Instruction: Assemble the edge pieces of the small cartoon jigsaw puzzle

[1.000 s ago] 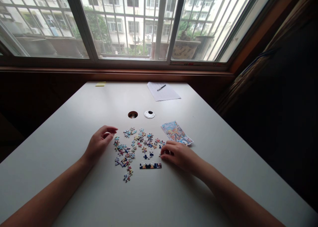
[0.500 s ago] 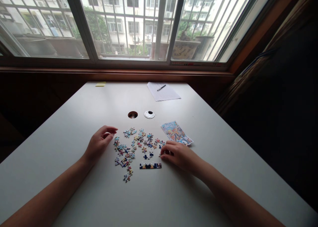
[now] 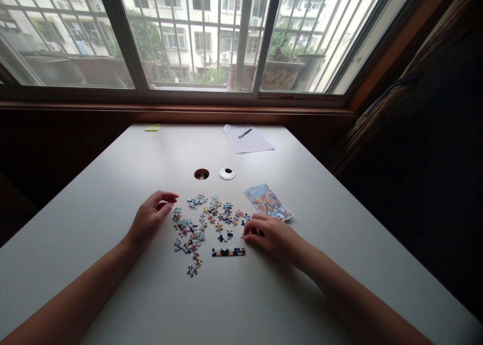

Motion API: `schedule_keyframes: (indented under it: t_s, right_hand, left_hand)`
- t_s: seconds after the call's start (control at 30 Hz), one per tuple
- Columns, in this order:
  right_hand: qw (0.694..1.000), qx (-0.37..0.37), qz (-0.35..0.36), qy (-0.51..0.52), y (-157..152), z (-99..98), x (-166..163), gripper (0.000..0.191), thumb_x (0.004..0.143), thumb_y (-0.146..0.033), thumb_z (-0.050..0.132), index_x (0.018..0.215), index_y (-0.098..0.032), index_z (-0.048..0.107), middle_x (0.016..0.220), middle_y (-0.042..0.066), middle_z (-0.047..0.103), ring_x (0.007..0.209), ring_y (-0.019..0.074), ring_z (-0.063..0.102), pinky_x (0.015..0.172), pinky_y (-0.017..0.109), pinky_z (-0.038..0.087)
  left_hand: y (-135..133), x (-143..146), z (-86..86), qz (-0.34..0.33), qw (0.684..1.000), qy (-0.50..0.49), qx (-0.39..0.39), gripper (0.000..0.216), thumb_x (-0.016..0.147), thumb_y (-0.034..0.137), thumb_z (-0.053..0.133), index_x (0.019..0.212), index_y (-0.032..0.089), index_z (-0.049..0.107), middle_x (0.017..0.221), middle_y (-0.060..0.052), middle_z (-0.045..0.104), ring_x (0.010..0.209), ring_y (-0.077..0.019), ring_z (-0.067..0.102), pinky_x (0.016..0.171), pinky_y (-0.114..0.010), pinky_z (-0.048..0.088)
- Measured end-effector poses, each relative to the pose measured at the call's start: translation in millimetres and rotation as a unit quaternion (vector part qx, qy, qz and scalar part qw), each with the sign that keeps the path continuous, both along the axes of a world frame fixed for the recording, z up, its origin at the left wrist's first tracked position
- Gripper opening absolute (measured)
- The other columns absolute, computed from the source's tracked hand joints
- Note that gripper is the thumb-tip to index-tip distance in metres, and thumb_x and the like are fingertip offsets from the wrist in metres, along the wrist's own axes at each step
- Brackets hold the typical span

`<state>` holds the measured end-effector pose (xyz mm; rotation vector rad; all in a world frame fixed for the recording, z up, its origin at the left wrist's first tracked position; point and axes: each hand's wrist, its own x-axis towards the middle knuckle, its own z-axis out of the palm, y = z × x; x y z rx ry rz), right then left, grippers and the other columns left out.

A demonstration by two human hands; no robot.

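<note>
Several small colourful puzzle pieces (image 3: 206, 220) lie scattered on the white table (image 3: 113, 184) between my hands. A short joined strip of pieces (image 3: 228, 252) lies in front of them. My left hand (image 3: 151, 217) rests on its side at the left edge of the scatter, with fingers loosely curved, thumb apart and nothing in it. My right hand (image 3: 271, 235) lies at the right edge, its fingers curled down, with the fingertips against the pieces near the strip's right end. Whether it holds a piece is hidden. A printed picture card (image 3: 268, 202) lies just beyond my right hand.
A round cable hole (image 3: 201, 174) and its loose cap (image 3: 227, 173) sit behind the pieces. Farther back lie a sheet of paper (image 3: 248, 140) with a pen (image 3: 245, 133) and a yellow note (image 3: 153, 127). A barred window runs along the far side, and a dark curtain hangs at the right.
</note>
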<state>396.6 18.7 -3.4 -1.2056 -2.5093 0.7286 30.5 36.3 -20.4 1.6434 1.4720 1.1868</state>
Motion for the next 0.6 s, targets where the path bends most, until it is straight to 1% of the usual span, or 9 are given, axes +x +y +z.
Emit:
schedule_keyframes:
  t_s: [0.23,0.33,0.43,0.6]
  right_hand:
    - [1.0,0.006,-0.001,-0.014,-0.5,2.9,0.7,0.007,0.092,-0.027,0.068,0.096,-0.024,0.073,0.097,0.002,0.069,0.081,0.0156,0.065,0.075,0.025,0.049]
    - [1.0,0.017,0.008,-0.015,2.9,1.5,4.0,0.009,0.092,-0.027,0.067,0.098,-0.024,0.073,0.099,0.003,0.071,0.085,0.0167,0.067,0.078,0.027,0.05]
    - [0.999,0.048,0.011,-0.003,7.7,-0.5,9.4,0.011,0.094,-0.026,0.065,0.1,-0.023,0.073,0.1,0.004,0.072,0.09,0.0182,0.067,0.082,0.028,0.049]
    - [0.996,0.091,-0.014,0.002,11.7,2.9,18.4,0.017,0.099,-0.03,0.057,0.097,-0.022,0.072,0.096,0.006,0.071,0.082,0.0171,0.066,0.076,0.028,0.049]
  left_hand:
    - [-1.3,0.9,1.6,0.001,1.0,-0.006,0.003,0.026,0.086,0.033,0.059,0.105,0.018,0.068,0.106,-0.008,0.069,0.102,-0.0241,0.065,0.092,-0.038,0.052]
    - [-0.9,0.1,0.5,0.001,1.0,-0.004,0.002,0.025,0.086,0.032,0.059,0.104,0.018,0.068,0.106,-0.008,0.069,0.101,-0.0239,0.065,0.092,-0.038,0.052]
    - [-0.1,-0.5,-0.4,-0.001,1.0,-0.001,0.003,0.025,0.086,0.032,0.059,0.105,0.018,0.068,0.106,-0.008,0.069,0.102,-0.0236,0.065,0.092,-0.037,0.052]
    - [-0.8,0.5,1.3,-0.001,1.0,-0.004,0.0,0.025,0.086,0.033,0.059,0.105,0.018,0.068,0.105,-0.008,0.069,0.101,-0.0235,0.066,0.092,-0.036,0.053]
